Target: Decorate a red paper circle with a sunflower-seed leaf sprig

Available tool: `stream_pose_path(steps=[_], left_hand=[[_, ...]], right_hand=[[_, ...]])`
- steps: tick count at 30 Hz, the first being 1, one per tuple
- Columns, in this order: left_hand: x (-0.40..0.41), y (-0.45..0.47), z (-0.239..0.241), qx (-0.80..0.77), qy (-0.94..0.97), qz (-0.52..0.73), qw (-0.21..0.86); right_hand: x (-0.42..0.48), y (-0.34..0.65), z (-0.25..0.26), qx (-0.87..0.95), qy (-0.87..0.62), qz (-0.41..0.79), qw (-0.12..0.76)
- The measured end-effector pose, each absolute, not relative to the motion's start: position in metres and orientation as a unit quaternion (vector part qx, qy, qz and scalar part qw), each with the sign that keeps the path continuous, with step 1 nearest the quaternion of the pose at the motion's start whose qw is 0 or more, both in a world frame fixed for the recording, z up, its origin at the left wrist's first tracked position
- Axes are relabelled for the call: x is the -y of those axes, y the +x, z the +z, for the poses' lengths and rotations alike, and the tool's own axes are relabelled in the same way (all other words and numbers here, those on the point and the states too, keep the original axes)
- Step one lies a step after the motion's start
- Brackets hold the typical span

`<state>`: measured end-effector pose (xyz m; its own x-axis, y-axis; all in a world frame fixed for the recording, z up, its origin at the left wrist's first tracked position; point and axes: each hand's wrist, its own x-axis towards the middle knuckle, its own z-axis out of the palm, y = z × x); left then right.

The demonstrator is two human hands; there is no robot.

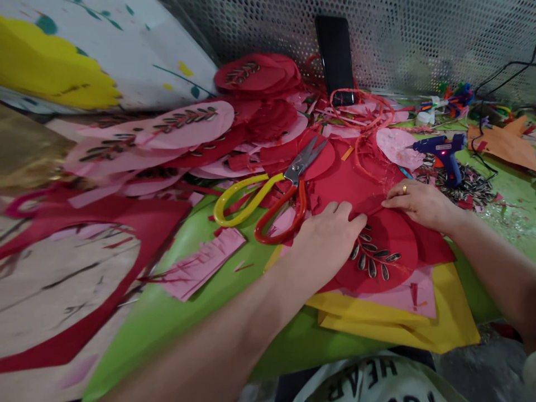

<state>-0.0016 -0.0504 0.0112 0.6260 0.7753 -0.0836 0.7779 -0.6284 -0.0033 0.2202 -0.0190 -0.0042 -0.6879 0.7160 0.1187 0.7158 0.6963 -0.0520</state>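
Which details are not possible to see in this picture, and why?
All in the head view:
Left part of the red disc: hidden by the left hand.
Whatever the right hand may pinch: too small.
Label on the glue gun: too small.
Lower lettering on the pale cloth: cut off by the bottom edge.

Left: we have a bare green strip of table (138,332) between the red cutout (163,220) and our left forearm; a hand could pass there, though the pink fringe (205,265) lies across its upper part. Just past our left hand (329,237), scissors (295,173) bar the way, blades pointing outward. Beyond, we meet the petal pile (184,125) and upright phone (337,61). Past our right hand (422,204), the glue gun (446,151) and seed heap (473,187) block us. Between hands: a narrow gap.
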Motion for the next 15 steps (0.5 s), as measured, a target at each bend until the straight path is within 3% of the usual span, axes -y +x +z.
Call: stream_pose_path(steps=[15], left_hand=[[0.052, -0.002, 0.010, -0.426, 0.904, -0.033, 0.010]], right_hand=[[0.025, 0.208, 0.009, 0.911, -0.410, -0.039, -0.025]])
